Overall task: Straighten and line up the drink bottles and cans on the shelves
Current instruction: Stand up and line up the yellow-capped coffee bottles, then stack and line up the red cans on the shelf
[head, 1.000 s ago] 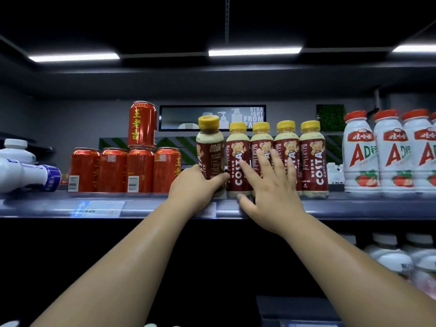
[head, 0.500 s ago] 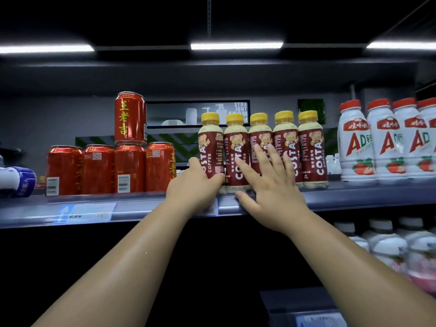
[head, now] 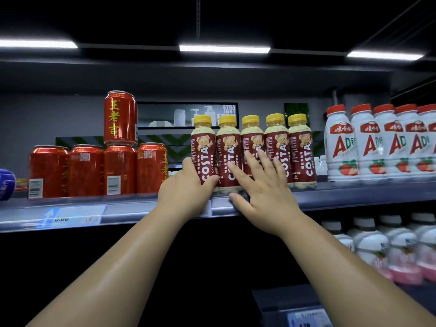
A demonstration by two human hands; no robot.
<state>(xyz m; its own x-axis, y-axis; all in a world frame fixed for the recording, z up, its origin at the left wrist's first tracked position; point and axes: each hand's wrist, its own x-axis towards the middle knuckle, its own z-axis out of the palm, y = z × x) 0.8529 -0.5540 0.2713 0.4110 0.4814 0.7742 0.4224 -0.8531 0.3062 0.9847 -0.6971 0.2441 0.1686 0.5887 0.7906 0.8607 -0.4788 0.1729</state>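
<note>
Coffee bottles point(head: 300, 149) stand in a row at the front edge of the shelf point(head: 354, 197), left hand point(head: 184, 192) gripping the end bottle point(head: 203, 149), right hand point(head: 262, 194) flat on its neighbours; next, I think, press them level.

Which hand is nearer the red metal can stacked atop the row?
Left. Left hand grips the leftmost yellow-capped coffee bottle, below-right of the stacked can; right hand rests farther right.

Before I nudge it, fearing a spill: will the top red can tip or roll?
Probably tippy: the stacked can stands on the narrow top of one lower can. Being round, it would likely roll once down. Smooth metal may feel slick.
</note>
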